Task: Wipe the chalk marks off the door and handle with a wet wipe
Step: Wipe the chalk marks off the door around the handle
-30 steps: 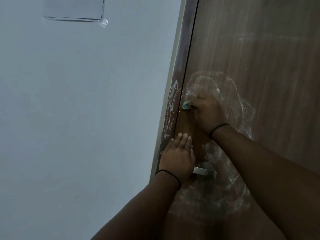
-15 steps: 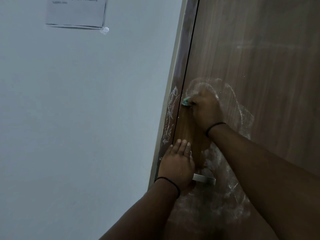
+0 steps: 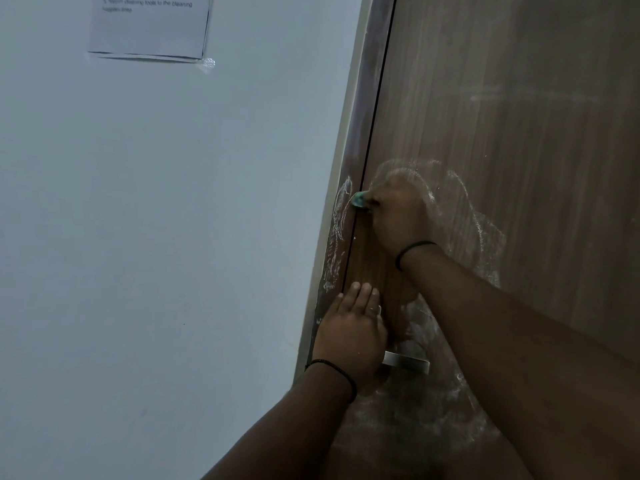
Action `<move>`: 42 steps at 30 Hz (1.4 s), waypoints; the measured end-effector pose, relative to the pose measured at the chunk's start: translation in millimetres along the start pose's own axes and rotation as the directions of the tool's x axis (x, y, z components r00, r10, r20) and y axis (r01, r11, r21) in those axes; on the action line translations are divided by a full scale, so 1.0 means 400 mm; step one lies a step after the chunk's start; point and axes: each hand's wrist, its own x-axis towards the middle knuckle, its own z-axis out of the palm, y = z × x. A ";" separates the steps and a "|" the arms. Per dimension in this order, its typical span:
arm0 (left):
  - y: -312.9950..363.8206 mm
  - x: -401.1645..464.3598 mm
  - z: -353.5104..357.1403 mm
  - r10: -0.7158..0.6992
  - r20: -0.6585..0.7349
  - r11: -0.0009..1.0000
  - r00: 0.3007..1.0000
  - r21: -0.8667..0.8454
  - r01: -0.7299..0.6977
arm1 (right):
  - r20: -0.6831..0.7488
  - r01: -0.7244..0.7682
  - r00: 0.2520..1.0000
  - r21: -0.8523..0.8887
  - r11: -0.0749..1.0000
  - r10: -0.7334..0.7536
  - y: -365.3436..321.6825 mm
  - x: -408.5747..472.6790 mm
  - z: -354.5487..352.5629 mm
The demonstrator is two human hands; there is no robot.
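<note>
On door (image 3: 519,133), handle (image 3: 407,362) lying crosswise, pointing right

Indoor doorway, prob. a staffed or shared bldg, not clearly a home. Right side: brown wood-grain laminate door (image 3: 519,116) w/ a flat metal lever handle (image 3: 408,362), set in a darker frame (image 3: 372,98). Left: plain painted pale wall (image 3: 156,254), dim light. Far up on the wall a printed sheet (image 3: 149,29) is taped at the corner; a legible line reads approx. "cleaning tools to the cleaning supplies area", numbered like an instruction list, which suggests a workplace or training setup w/ set cleaning routines.
</note>
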 end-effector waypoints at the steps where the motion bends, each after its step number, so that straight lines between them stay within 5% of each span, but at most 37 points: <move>1: 0.000 -0.001 -0.001 0.001 -0.004 1.000 1.000 0.000 -0.001 | 0.033 0.029 0.999 0.009 1.000 -0.030 -0.012 -0.010 0.005; 4: -0.004 -0.006 -0.004 0.019 -0.018 1.000 1.000 -0.010 -0.019 | 0.059 0.091 0.994 0.057 0.994 -0.094 -0.005 -0.082 0.005; 11: -0.017 -0.014 0.002 0.043 -0.030 0.998 0.999 -0.042 -0.045 | -0.134 -0.117 0.984 0.010 0.993 0.117 0.049 0.022 -0.027; 18: -0.010 -0.014 -0.004 0.036 -0.037 0.998 0.999 -0.044 -0.038 | -0.080 0.116 0.990 0.021 0.993 -0.114 0.008 -0.080 0.009; 22: -0.015 -0.016 -0.011 0.048 -0.027 0.998 0.998 -0.042 -0.049 | -0.188 -0.133 0.972 0.066 0.989 0.144 0.078 0.002 -0.040; 24: -0.014 -0.017 -0.010 0.054 -0.022 0.997 0.998 -0.053 -0.055 | -0.164 -0.181 0.970 0.011 0.983 0.180 0.064 0.064 -0.044; 28: -0.009 -0.017 -0.009 0.027 -0.047 0.998 0.999 -0.062 -0.030 | 0.018 0.193 0.981 -0.150 0.970 -0.193 -0.001 0.022 0.025; 31: -0.011 -0.014 -0.004 0.037 -0.052 0.997 0.998 -0.069 -0.040 | 0.132 0.319 0.946 -0.222 0.921 -0.296 0.018 -0.075 0.042; 35: -0.010 -0.016 -0.008 0.033 -0.064 0.997 0.997 -0.072 -0.038 | 0.163 0.164 0.981 -0.395 0.904 -0.107 0.091 -0.081 -0.007; 38: -0.007 -0.017 -0.006 0.036 -0.062 0.996 0.997 -0.076 -0.041 | 0.110 -0.036 0.991 -0.340 0.940 0.077 0.084 0.005 -0.023; 42: 0.000 -0.017 -0.006 0.006 -0.070 0.998 0.998 -0.064 -0.010 | 0.201 0.044 0.979 -0.289 0.956 0.016 0.057 -0.020 -0.012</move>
